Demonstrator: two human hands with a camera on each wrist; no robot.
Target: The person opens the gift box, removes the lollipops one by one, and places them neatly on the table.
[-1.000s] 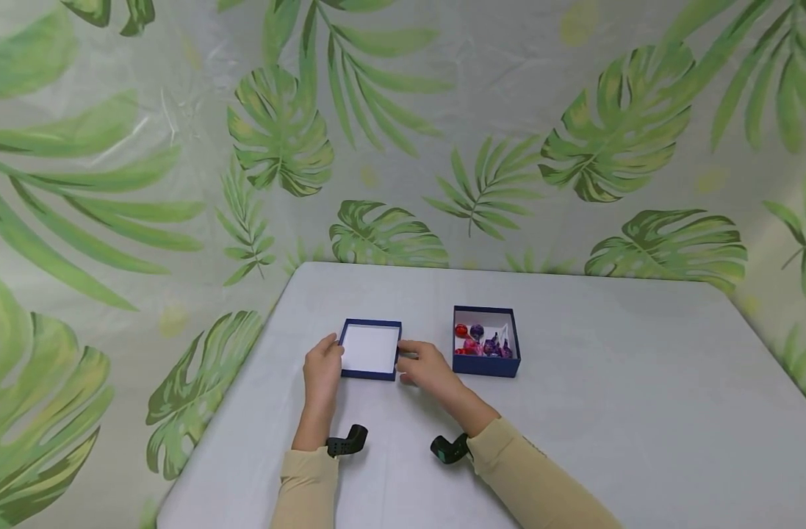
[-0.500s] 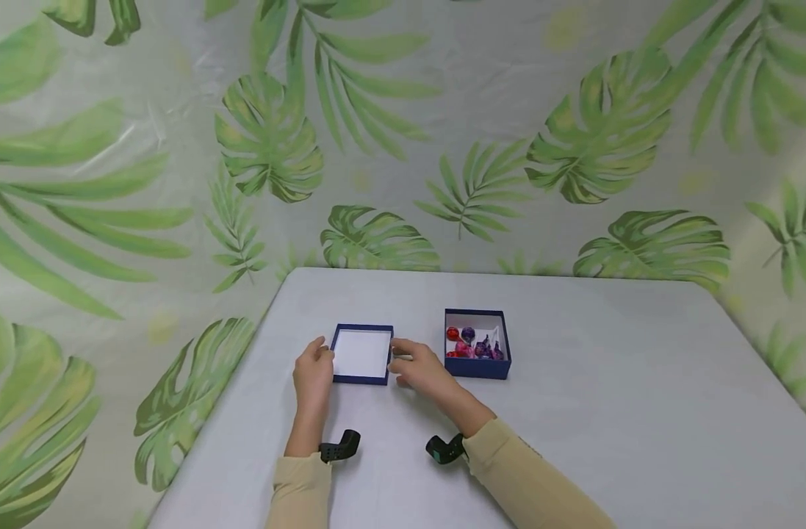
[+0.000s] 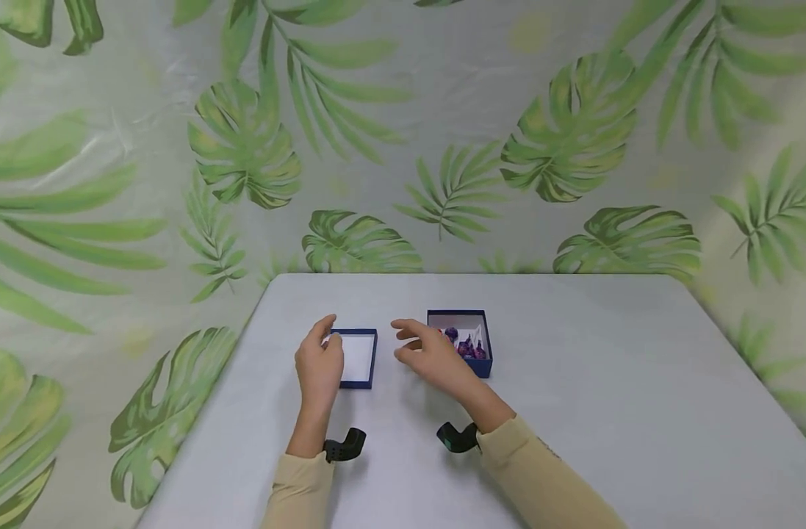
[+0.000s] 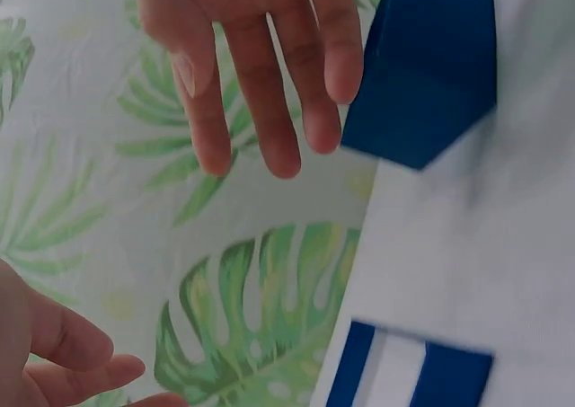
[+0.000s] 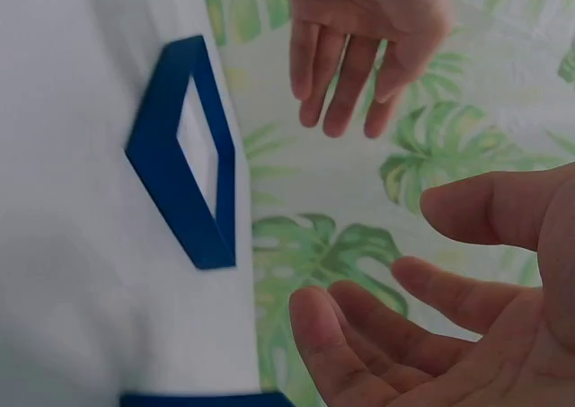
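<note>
A shallow blue box lid [image 3: 356, 384], white side up, lies on the table. My left hand [image 3: 319, 364] is held above its left part and hides that side in the head view. Its fingers are loosely bent with nothing in them. Right of the lid, my right hand [image 3: 436, 360] hovers with fingers spread and relaxed, also holding nothing. Behind it stands a deeper blue box [image 3: 480, 369] containing several wrapped lollipops [image 3: 467, 348], partly covered by that hand. The right wrist view shows the lid [image 5: 171, 155] lying apart from both hands.
A white cloth covers the table [image 3: 594, 389], which stretches away to the right of the box. Behind it and along the left hangs a leaf-patterned curtain [image 3: 350, 169]. Each wrist wears a black camera mount [image 3: 346, 445].
Both hands have come off the lid's sides and risen. My right hand now overlaps the lollipop box in view. The lid stays on the table, while the head view has shifted slightly right.
</note>
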